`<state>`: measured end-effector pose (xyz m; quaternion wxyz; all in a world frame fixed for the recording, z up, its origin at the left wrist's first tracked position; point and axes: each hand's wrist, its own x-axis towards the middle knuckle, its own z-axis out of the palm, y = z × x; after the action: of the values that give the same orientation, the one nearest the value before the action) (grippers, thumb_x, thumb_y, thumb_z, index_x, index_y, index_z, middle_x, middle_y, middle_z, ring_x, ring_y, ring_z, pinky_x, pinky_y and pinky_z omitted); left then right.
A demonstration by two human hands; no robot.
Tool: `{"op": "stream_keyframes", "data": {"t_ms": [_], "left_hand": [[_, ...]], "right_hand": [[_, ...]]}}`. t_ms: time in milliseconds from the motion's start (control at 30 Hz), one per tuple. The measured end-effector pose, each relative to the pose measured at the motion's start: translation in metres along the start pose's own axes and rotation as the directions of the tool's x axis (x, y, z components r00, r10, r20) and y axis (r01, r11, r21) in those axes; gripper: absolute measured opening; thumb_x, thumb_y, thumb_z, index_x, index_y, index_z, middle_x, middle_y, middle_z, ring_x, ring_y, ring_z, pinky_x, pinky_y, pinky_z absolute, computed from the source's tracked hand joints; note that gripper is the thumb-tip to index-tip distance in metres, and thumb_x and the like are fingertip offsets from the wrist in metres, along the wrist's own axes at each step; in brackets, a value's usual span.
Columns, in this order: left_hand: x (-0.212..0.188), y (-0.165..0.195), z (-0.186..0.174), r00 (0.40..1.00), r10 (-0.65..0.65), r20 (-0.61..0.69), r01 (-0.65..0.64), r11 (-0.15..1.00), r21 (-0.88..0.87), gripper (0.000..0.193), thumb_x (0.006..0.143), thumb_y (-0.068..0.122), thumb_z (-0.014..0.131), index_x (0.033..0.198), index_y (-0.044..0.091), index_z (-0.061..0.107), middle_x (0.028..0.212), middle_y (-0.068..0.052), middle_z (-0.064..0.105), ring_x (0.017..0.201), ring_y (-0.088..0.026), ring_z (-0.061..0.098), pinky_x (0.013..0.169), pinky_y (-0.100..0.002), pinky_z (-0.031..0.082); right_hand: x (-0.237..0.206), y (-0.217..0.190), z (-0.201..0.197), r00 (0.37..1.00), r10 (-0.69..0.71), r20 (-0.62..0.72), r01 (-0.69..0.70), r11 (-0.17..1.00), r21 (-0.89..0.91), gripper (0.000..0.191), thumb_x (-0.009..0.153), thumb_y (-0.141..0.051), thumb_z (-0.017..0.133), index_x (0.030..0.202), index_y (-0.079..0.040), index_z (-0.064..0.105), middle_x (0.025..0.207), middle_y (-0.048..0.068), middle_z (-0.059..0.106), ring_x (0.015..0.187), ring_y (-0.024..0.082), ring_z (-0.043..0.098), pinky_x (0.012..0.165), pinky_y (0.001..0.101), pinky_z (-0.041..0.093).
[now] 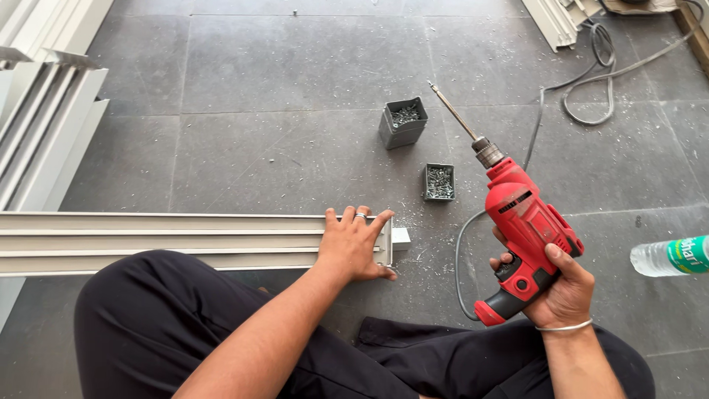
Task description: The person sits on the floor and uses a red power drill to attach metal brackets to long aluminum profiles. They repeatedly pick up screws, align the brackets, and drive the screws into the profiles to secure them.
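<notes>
On a dark grey tiled floor dusted with shavings, the left hand presses flat, fingers spread, on the end of a long pale aluminium channel profile — the right hand grips a red corded power drill, bit raised above two small grey boxes of screws.

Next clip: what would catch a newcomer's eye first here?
The red electric drill, gripped in the right hand with its long bit aimed up and away, stands out against the grey floor. Next comes the left hand pressed flat on the end of a pale aluminium profile, with two small boxes of screws beyond.
</notes>
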<state>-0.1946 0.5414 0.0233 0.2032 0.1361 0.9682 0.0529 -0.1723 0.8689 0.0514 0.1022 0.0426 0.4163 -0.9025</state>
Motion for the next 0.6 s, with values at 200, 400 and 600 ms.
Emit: {"op": "stream_keyframes", "data": {"t_ms": [200, 400, 600], "left_hand": [[0.002, 0.001, 0.003, 1.0, -0.017, 0.006, 0.017, 1.0, 0.017, 0.119, 0.066, 0.091, 0.065, 0.159, 0.035, 0.018, 0.155, -0.015, 0.038, 0.146, -0.034, 0.032, 0.115, -0.067, 0.02], [0.006, 0.001, 0.011, 1.0, -0.016, -0.026, 0.017, 0.999, 0.04, 0.112, 0.071, 0.082, 0.069, 0.157, 0.03, 0.021, 0.152, -0.016, 0.04, 0.145, -0.034, 0.034, 0.114, -0.067, 0.022], [0.006, 0.0, 0.012, 1.0, -0.011, -0.027, 0.012, 0.999, 0.052, 0.114, 0.072, 0.08, 0.069, 0.159, 0.027, 0.017, 0.153, -0.016, 0.039, 0.144, -0.033, 0.033, 0.114, -0.067, 0.022]], "right_hand": [[-0.002, 0.003, 0.004, 1.0, -0.005, -0.017, 0.005, 0.999, -0.034, 0.079, 0.091, -0.025, 0.071, 0.157, 0.007, 0.043, 0.139, 0.039, 0.056, 0.093, 0.029, 0.069, 0.095, 0.0581, 0.054], [-0.005, 0.003, 0.004, 1.0, 0.001, -0.015, -0.002, 0.999, -0.047, 0.079, 0.091, -0.024, 0.071, 0.158, 0.008, 0.042, 0.139, 0.039, 0.056, 0.094, 0.029, 0.069, 0.095, 0.0583, 0.054], [-0.004, 0.004, 0.0, 1.0, -0.006, -0.013, 0.005, 0.999, -0.05, 0.08, 0.092, -0.024, 0.071, 0.159, 0.007, 0.041, 0.14, 0.04, 0.055, 0.094, 0.03, 0.069, 0.095, 0.0586, 0.054]]}}
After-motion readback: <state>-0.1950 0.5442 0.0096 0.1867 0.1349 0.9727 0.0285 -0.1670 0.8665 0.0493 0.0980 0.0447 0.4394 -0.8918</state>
